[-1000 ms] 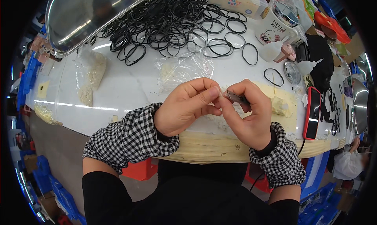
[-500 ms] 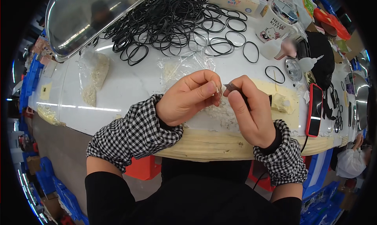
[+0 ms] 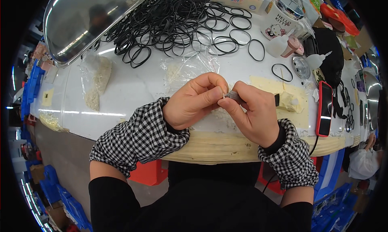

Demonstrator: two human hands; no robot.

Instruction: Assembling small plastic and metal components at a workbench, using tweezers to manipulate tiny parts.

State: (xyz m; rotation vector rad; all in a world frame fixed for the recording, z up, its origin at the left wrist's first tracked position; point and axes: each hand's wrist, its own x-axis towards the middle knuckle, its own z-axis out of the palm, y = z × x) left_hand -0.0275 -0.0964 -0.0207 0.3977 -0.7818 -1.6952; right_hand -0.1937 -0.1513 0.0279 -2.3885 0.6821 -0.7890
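Observation:
My left hand (image 3: 188,104) is closed in a pinch, thumb against forefinger, on a small white piece (image 3: 224,96) whose tip shows. Facing it, my right hand (image 3: 258,110) grips a short grey metal blade-like tool (image 3: 235,96); its exact kind is hard to make out. The tool's tip meets the white piece, and the two hands nearly touch above the table. Beneath them lie many loose whitish bits (image 3: 224,116), partly hidden by my hands. Just beyond is a clear plastic bag (image 3: 190,68) with pale bits inside.
Black rubber rings (image 3: 161,25) are heaped at the back. A clear domed cover (image 3: 89,23) stands back left, near a bag of pale pieces (image 3: 103,76). On the right are a yellow lump (image 3: 290,101), a red-cased phone (image 3: 324,108) and a white mug (image 3: 279,21).
My right hand has moved left and closed its thumb in, bringing the grey tool against the white piece. The left hand keeps its pinch almost in place.

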